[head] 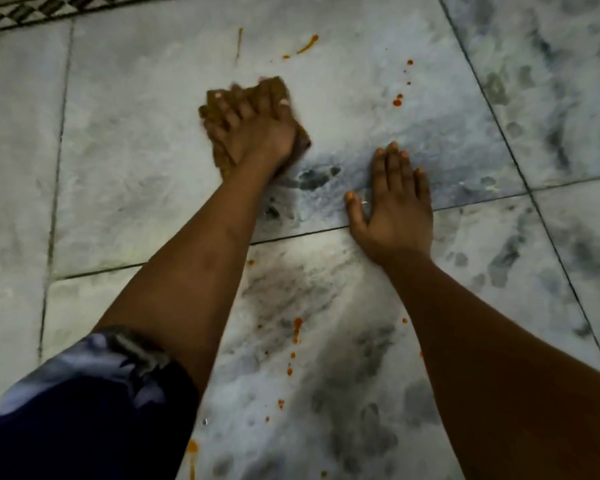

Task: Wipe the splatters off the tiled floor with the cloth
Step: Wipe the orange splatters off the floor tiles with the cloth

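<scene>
Two streaks (305, 46) lie just beyond left hand (257, 129), which grips cloth (278, 88); right hand (394, 202) rests open, flat on floor (136, 150).

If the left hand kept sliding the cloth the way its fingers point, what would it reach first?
The left hand, pressing the brown cloth, points up the frame. Bare tile comes first, then probably the thin orange streak; the curved orange splatter lies slightly to the right.

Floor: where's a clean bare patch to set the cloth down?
Left of the left hand and cloth, toward the left grout line, the tile is bare. Messy spots: orange splatters beyond the right hand, and drips between the forearms.
</scene>
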